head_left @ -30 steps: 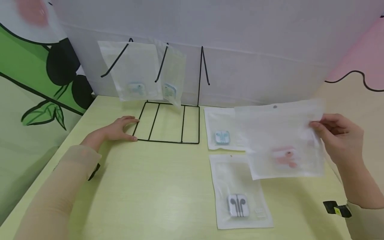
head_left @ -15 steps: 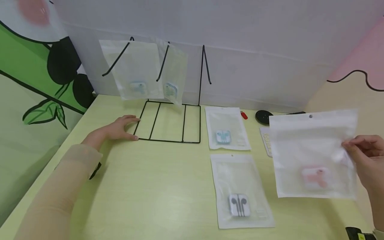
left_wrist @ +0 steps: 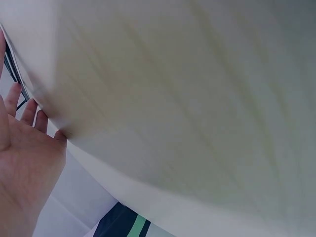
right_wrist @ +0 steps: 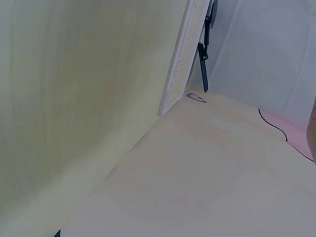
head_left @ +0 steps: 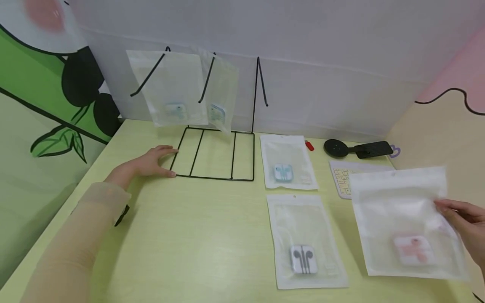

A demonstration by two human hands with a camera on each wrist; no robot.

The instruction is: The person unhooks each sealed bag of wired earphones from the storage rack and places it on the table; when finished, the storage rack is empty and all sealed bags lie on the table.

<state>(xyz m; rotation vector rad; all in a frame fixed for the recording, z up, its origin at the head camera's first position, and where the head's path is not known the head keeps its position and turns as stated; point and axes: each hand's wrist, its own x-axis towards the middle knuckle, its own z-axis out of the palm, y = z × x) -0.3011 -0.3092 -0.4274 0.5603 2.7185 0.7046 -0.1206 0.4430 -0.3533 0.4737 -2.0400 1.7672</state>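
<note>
My right hand pinches the right edge of a translucent zip bag, which hangs tilted over the table's right side. A pink-and-white earphone case shows through its lower part. At the far left, my left hand touches the left side of a black wire display rack, fingers fairly straight and thumb at the front corner. Its palm and fingers also show in the left wrist view. Two bags, a front-facing one and a sideways one, hang on the rack's hooks; the right hook carries nothing.
Two more bags lie flat right of the rack: one with blue earphones, one nearer with grey earphones. Behind the held bag are a white keyboard, a black folding stand and a small red object. A white cloth backs the table.
My right hand has moved right and down with the held bag, away from the lying bags, uncovering the keyboard and black stand. My left hand has stayed at the rack.
</note>
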